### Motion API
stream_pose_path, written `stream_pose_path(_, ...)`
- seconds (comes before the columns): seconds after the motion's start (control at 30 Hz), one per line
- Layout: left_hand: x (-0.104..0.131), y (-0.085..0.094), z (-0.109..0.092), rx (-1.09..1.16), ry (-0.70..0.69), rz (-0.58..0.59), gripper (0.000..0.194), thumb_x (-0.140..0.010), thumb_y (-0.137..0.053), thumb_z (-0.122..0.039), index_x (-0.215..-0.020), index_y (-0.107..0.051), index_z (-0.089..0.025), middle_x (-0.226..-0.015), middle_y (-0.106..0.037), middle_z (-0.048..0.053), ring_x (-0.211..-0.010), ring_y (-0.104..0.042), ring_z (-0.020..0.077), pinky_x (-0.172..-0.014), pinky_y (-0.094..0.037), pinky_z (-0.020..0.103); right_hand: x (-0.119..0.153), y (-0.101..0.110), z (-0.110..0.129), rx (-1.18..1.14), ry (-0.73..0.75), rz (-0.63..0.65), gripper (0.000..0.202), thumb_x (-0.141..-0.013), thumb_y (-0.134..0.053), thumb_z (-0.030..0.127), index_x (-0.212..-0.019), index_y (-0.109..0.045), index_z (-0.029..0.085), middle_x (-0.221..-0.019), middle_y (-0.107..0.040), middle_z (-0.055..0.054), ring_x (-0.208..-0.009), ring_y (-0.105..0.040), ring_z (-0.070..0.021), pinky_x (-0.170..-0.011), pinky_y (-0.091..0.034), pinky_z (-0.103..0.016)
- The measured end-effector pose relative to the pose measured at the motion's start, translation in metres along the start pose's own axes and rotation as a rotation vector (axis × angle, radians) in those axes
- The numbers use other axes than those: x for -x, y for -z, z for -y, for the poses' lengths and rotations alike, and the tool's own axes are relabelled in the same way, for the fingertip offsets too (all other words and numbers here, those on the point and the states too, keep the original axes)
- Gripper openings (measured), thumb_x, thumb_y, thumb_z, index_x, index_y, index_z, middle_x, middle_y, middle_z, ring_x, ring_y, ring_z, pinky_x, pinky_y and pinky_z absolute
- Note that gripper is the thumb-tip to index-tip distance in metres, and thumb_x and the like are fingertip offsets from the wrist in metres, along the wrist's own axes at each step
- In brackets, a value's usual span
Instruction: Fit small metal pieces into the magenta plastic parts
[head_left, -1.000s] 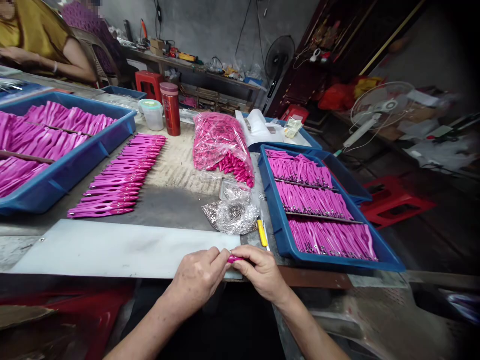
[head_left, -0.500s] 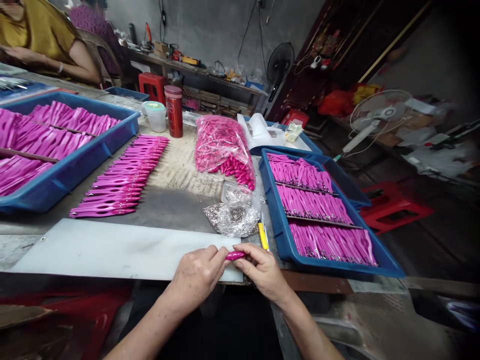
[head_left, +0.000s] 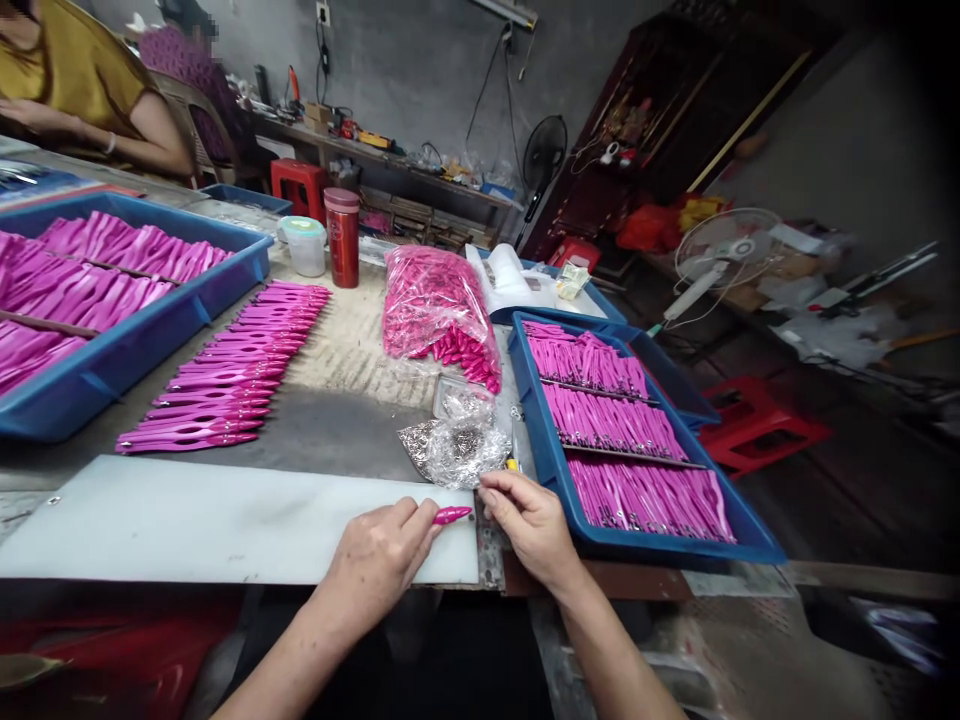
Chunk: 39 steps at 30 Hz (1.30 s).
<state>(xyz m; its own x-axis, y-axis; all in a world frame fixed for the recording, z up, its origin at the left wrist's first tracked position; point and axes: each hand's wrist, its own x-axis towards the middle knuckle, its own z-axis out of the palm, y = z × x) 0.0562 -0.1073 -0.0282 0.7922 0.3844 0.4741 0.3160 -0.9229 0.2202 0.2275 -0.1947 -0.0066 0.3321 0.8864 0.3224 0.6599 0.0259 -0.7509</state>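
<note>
My left hand (head_left: 382, 545) is closed around a slim pink pen-shaped piece (head_left: 452, 515), whose glossy, pointed tip sticks out to the right above the white board (head_left: 247, 515). The rest of the piece is hidden in the fingers. Just right of that tip, my right hand (head_left: 529, 515) hovers near the board's corner with curled fingers slightly apart; I see nothing between them. Beyond it lies a crumpled clear plastic bag (head_left: 469, 445) with small silvery parts. A row of pink pen-shaped pieces (head_left: 225, 370) lies on the table to the left.
Blue trays of pink pieces stand at the left (head_left: 247, 262) and right (head_left: 547, 465). A clear bag of glossy pink tips (head_left: 431, 300) sits mid-table, with a red tumbler (head_left: 343, 240) and lidded tub (head_left: 305, 247) behind. Another person's arm (head_left: 142, 150) rests at far left.
My right hand has come away from the pink piece and moved slightly right. My left hand has shifted a little left, still holding it. The view has tilted slightly.
</note>
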Motion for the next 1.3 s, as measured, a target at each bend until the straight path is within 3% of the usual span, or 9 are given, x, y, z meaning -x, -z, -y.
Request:
stream_pose_path(0.1,0.001,-0.002,0.001,0.023,0.004,-0.008,0.02,-0.087,-0.035,-0.023,-0.083,-0.054,-0.018,-0.061,-0.049,-0.001,-0.049,-0.049,0.0095,-0.046,-0.036,0.02,-0.018,0.003,0.005,0.083,0.072,-0.059,0.014,-0.081,-0.048,0.021,-0.084,-0.061,0.017,-0.079,-0.063,-0.005,-0.074,-0.059,-0.015,-0.068,-0.047,-0.027)
stream_pose_path(0.2,0.001,-0.002,0.001,0.043,0.003,-0.034,0.019,-0.087,-0.036,-0.022,-0.083,-0.054,-0.018,-0.061,-0.049,-0.001,-0.049,-0.049,0.0093,-0.046,-0.036,0.02,-0.037,0.002,0.01,0.216,0.11,-0.027,0.015,-0.08,-0.046,0.018,-0.081,-0.062,0.018,-0.077,-0.062,-0.004,-0.074,-0.058,-0.0145,-0.068,-0.045,-0.025)
stream_pose_path(0.5,0.002,-0.003,0.001,0.033,-0.007,-0.027,0.019,-0.087,-0.035,-0.022,-0.083,-0.053,-0.018,-0.059,-0.049,-0.002,-0.049,-0.05,0.0102,-0.046,-0.036,0.021,-0.067,-0.012,0.006,0.823,-0.041,0.33,0.021,-0.082,-0.042,0.018,-0.08,-0.063,0.019,-0.081,-0.064,-0.004,-0.079,-0.058,-0.0147,-0.068,-0.04,-0.022)
stream_pose_path(0.93,0.002,-0.006,0.002,0.027,0.001,0.011,0.016,-0.087,-0.036,-0.021,-0.084,-0.052,-0.019,-0.061,-0.049,-0.002,-0.049,-0.049,0.0107,-0.047,-0.035,0.022,-0.075,-0.031,0.003,0.954,-0.122,0.383,0.027,-0.081,-0.037,0.015,-0.081,-0.064,0.014,-0.083,-0.065,-0.012,-0.074,-0.061,-0.0208,-0.062,-0.041,-0.028)
stream_pose_path(1.3,0.003,-0.005,0.0,0.049,0.021,0.018,0.015,-0.085,-0.039,-0.02,-0.079,-0.052,-0.018,-0.061,-0.049,-0.002,-0.05,-0.049,0.0102,-0.048,-0.035,0.022,-0.071,-0.016,0.003,0.816,-0.086,0.41,0.023,-0.084,-0.035,0.017,-0.083,-0.058,0.016,-0.085,-0.062,-0.007,-0.081,-0.057,-0.0166,-0.069,-0.036,-0.024)
